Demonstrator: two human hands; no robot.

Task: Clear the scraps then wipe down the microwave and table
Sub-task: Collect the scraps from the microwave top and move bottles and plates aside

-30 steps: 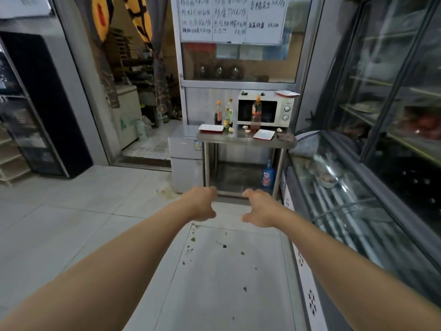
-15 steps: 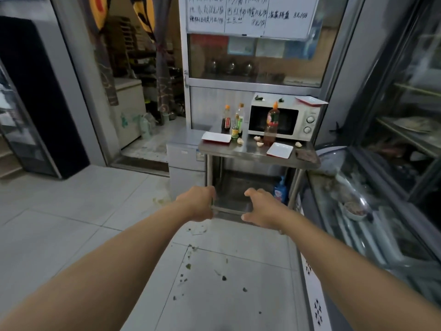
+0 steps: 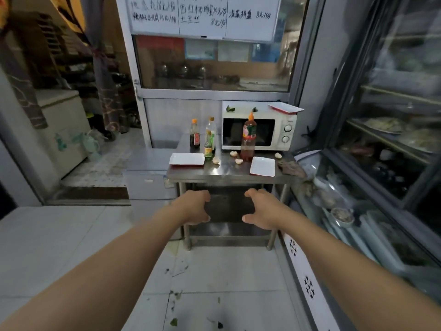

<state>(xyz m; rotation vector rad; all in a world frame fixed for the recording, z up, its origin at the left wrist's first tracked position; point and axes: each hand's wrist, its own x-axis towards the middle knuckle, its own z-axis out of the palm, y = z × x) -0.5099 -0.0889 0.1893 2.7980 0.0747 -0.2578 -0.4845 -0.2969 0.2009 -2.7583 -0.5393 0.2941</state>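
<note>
Judging from the layout, no step is complete; left hand (image 3: 193, 207) and right hand (image 3: 262, 208) hang loosely curled, holding nothing; beyond them, garlic scraps (image 3: 237, 161) litter the worktop (image 3: 229, 172); microwave (image 3: 259, 130) unwiped behind.

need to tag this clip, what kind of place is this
Most likely a small eatery or food shop. A handwritten price board hangs above a steel table with a microwave and sauce bottles, and a glass food display case runs along the right.
</note>
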